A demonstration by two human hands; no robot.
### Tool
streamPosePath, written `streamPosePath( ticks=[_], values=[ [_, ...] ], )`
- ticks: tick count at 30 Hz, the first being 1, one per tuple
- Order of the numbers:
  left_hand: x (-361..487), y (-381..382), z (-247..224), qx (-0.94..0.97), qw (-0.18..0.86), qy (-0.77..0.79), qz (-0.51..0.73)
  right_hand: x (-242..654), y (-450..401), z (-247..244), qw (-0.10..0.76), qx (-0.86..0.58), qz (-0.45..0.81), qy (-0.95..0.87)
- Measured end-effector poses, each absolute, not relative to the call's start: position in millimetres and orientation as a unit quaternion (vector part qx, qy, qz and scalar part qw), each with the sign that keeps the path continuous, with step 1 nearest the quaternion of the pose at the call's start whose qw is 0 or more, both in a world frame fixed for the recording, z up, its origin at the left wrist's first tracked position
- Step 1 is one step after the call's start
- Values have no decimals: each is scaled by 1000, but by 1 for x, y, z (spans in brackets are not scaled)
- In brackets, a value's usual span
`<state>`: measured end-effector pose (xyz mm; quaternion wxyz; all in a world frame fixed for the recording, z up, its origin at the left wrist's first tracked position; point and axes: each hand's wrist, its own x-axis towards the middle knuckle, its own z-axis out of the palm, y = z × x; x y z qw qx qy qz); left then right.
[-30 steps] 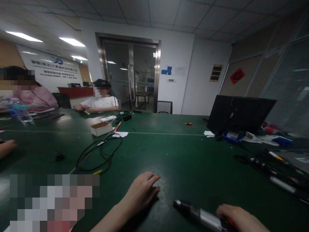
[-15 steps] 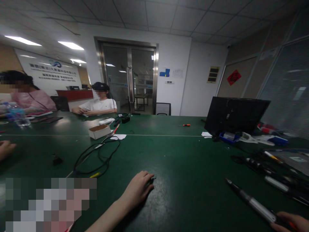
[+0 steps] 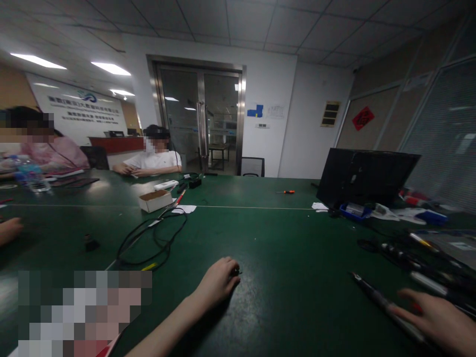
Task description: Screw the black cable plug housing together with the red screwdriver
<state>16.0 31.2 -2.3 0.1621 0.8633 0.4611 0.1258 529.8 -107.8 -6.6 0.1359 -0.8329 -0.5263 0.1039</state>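
My left hand (image 3: 222, 281) rests on the green table in the middle, fingers curled closed around a small dark piece whose thin tip pokes out past the fingertips; its kind is not clear. My right hand (image 3: 433, 317) is at the lower right, slightly blurred, with a small red object (image 3: 416, 308) between thumb and forefinger; most of it is hidden. Beneath the thumb lies a long pen-shaped black-and-silver tool (image 3: 377, 300), its pointed end facing away to the left.
A looped black cable (image 3: 169, 248) and an open cardboard box (image 3: 156, 201) lie at left. An orange-handled screwdriver (image 3: 288, 192) is farther back. A monitor (image 3: 366, 176), blue tray (image 3: 355, 211) and several tools stand right. Two people sit beyond; another person's hand (image 3: 10, 230) shows left.
My right hand has moved inward from the lower right corner, over the pen-shaped tool, the red object moving with it. My left hand has shifted slightly; the view has turned a little.
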Motion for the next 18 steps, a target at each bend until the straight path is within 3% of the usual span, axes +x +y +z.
streamPosePath(
  ticks=[4, 9, 18],
  values=[
    [22, 33, -3, 863, 162, 461, 129, 470, -84, 25, 122, -811, 32, -571],
    [27, 33, -6, 859, 167, 462, 141, 377, -57, 51, 139, -722, 75, -674],
    [32, 29, -16, 856, 184, 460, 150, 225, -26, 54, 74, -572, 127, -807]
  ],
)
